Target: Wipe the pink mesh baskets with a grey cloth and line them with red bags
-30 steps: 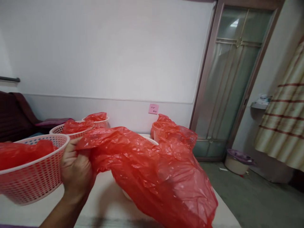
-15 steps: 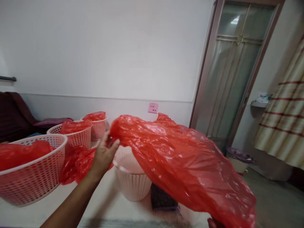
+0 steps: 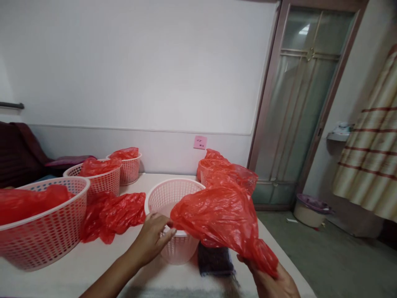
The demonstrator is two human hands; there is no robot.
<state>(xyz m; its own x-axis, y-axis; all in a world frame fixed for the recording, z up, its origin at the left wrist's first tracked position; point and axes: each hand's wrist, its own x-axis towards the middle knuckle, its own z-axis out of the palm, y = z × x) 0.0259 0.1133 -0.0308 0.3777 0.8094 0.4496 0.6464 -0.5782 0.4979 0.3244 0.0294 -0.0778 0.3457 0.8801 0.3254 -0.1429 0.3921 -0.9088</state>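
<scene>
Right hand (image 3: pixel 273 279) down at the near right, and it's clenched on the bunched tail of a red plastic bag (image 3: pixel 220 211), fingers partly lost beneath the film! Look at that bag: thin, glossy, see-through in places, creased all over, puffed out wide to the left and drawn tight at the grip, hanging over the right side of a pale lattice basket (image 3: pixel 178 250). Left hand (image 3: pixel 153 236) reaches in from the near left, forearm slanting up, thumb and fingers parted above the basket's near rim, tips right by the bag's left end; touching or not, I cannot tell. Just right of the basket, a dark cloth (image 3: pixel 215 260). Over to the left, a crumpled red heap (image 3: pixel 116 213) on the white table (image 3: pixel 74 275), then three baskets (image 3: pixel 43 236) running near to far, red plastic in each!
</scene>
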